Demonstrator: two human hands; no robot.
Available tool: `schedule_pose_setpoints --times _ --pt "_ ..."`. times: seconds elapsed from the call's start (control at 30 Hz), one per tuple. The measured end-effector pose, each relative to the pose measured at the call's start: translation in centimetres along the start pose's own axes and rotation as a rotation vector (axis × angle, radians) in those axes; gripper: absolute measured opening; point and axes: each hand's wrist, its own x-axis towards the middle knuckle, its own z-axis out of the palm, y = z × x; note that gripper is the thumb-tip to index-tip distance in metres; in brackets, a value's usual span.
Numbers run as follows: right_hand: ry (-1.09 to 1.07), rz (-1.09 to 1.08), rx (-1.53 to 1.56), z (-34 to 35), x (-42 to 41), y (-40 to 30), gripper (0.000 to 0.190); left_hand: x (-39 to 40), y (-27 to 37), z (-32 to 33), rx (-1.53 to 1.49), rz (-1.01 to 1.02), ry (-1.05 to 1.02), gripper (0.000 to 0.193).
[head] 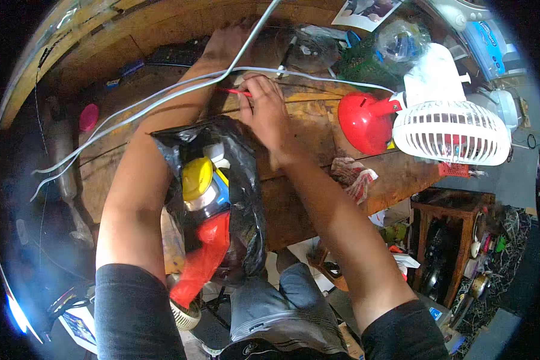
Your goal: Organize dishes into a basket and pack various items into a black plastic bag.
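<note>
My left hand (228,42) reaches to the far side of the wooden table, blurred and dim, so I cannot tell whether its fingers hold anything. Nearer to me, my right hand (266,101) has its thumb and fingers on a thin red rod (235,92). Between my forearms stands an opened black plastic bag (247,193). In its mouth are a round yellow lid (197,177) and a blue-and-white item (218,191). A red object (209,252) lies across the bag's near side. Pale cords (162,101) cross above my left forearm.
On the right of the wooden table (310,135) stands a white fan (452,130) with a red base (364,123). A crumpled red-and-white cloth (353,175) lies near it. A pink oval item (89,117) is at left; a wooden stand (454,243) is at lower right.
</note>
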Motion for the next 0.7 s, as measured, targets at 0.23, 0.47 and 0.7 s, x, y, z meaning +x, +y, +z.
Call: schedule_pose_setpoints --times 0.23,0.47,0.7 --pt "0.002 -0.038 -0.001 0.3 0.2 0.3 0.017 0.4 0.1 0.4 0.050 0.007 0.118 0.055" --pt "-0.024 -0.014 -0.036 -0.3 -0.1 0.8 0.017 1.4 -0.1 2.5 0.095 0.027 0.222 0.051" --pt "0.007 -0.034 -0.001 0.3 0.0 0.9 0.018 3.1 -1.1 6.4 0.228 0.031 0.252 0.055"
